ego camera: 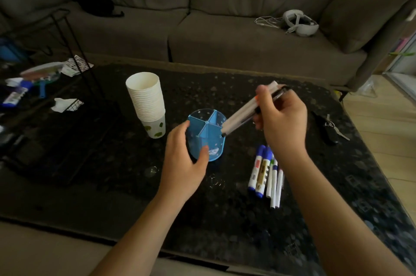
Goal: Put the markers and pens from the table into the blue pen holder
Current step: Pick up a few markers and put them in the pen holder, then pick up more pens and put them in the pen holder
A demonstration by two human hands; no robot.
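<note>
The blue pen holder (208, 131), split into compartments, stands mid-table, tipped a little toward me. My left hand (183, 158) grips its left side, thumb on the front wall. My right hand (282, 122) is closed around a bundle of pens and markers (242, 116), held slanted with the lower tips at the holder's right rim. Several more markers (266, 174), two of them fat with blue caps, lie side by side on the table to the right of the holder, below my right wrist.
A tall stack of white paper cups (147, 104) stands left of the holder. Keys and a dark object (328, 128) lie at the right. A black wire rack (67, 55) and clutter fill the left end of the dark table (112, 174). A grey sofa (225, 28) runs behind.
</note>
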